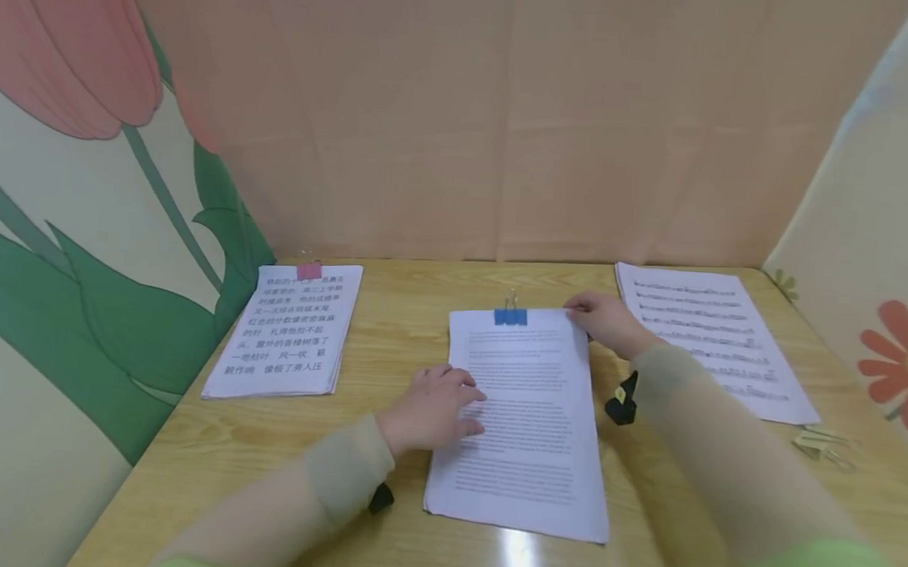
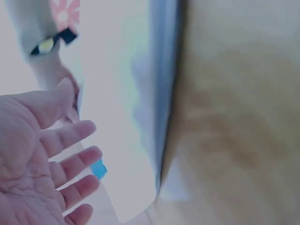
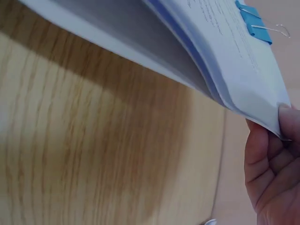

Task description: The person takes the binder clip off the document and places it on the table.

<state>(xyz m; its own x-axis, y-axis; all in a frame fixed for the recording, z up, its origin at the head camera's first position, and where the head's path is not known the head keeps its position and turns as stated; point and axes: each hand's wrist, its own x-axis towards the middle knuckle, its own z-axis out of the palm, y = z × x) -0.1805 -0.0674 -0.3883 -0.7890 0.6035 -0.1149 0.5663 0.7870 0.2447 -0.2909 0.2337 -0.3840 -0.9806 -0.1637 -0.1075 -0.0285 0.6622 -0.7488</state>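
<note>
A stack of printed sheets (image 1: 523,453) is at the middle of the table, with a blue binder clip (image 1: 510,317) on its top edge and the clip's wire handles pointing up. My right hand (image 1: 612,322) pinches the stack's top right corner between thumb and fingers. In the right wrist view that corner is raised above the wood, and the sheets (image 3: 229,70) bow and fan apart along the side. My left hand (image 1: 430,406) is at the left edge of the stack, fingers spread and nearly straight. The left wrist view shows its open palm (image 2: 23,159) facing the sheets.
At the left lies another stack (image 1: 283,336) with large characters and a pink binder clip (image 1: 309,271). Sheets of music (image 1: 710,342) lie at the right behind my right forearm. Pale yellow binder clips (image 1: 820,443) lie near the right edge. A curtain (image 1: 459,133) hangs behind the table.
</note>
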